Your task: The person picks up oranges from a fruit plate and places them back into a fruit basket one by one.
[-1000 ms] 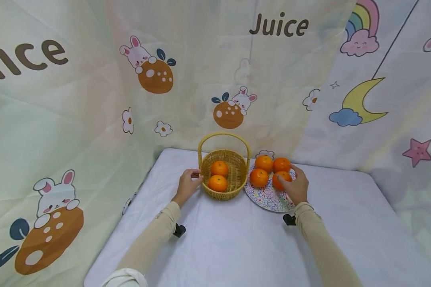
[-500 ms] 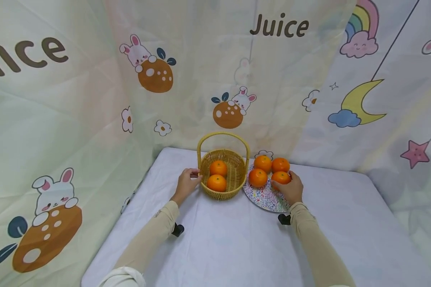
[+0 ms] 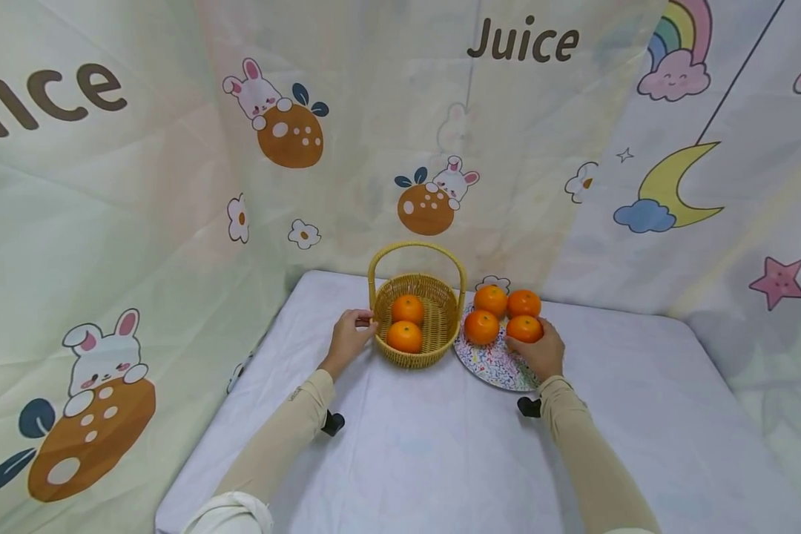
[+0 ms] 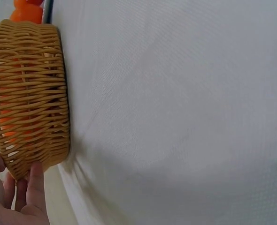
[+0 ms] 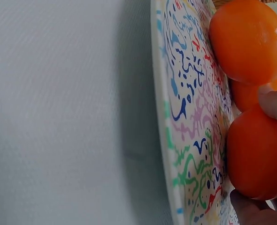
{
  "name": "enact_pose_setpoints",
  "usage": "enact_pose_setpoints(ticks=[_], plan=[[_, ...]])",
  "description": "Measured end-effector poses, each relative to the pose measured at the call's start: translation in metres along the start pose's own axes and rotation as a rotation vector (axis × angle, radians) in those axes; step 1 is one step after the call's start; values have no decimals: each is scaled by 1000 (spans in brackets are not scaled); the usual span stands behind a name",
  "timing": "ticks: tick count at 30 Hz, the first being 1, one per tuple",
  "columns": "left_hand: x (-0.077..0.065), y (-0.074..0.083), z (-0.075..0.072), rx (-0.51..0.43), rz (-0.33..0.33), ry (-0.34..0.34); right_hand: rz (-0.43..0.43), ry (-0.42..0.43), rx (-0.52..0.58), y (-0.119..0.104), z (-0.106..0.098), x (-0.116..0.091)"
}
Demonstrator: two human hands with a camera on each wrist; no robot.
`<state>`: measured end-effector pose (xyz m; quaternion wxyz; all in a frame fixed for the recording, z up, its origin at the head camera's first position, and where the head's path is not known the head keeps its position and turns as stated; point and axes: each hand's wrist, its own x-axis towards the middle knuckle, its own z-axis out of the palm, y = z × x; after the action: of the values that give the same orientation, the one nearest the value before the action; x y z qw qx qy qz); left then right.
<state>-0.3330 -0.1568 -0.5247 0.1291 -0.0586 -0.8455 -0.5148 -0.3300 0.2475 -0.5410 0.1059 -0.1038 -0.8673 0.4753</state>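
The wicker basket [image 3: 414, 361] stood upright on the white cloth [image 3: 407, 452], its handle [image 3: 417, 243] arching from side to side and leaving the front and back of its mouth unobstructed. On its left side the left hand [image 3: 348, 343] pinched the wall near the handle's foot, thumb at the rim and fingers against the outer weave, a hold that presumably kept so light a thing from sliding. Two mandarins [image 3: 404, 337] lay inside the basket, one behind the other in its left half; the raised wall likely stopped them rolling off. Close by the basket's right side, whether touching it I could not tell, lay a paint-splashed plate [image 3: 500, 368] with four more fruits grouped toward its back. The right hand [image 3: 546, 351] was clamped on the front mandarin [image 3: 524, 328] farthest from the basket, thumb on the side toward the basket and fingers opposite, probably because a round, smooth skin needed pressure from both sides. That fruit appeared against the plate; any slight lift could not be judged.
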Motion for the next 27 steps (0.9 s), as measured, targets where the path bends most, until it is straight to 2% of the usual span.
enact_pose_setpoints(ticks=[8, 17, 23, 27], plan=[[0, 0, 0, -17, -16, -1, -53, 33, 13, -2, -3, -4], [-1, -1, 0, -15, -15, -10, -98, 26, 24, -22, -12, -20], [-1, 0, 1, -23, -2, -3, -181, -7, 43, -47, -12, -33], [0, 0, 2, -27, -5, 5, -220, -72, 54, -67, -7, -43]])
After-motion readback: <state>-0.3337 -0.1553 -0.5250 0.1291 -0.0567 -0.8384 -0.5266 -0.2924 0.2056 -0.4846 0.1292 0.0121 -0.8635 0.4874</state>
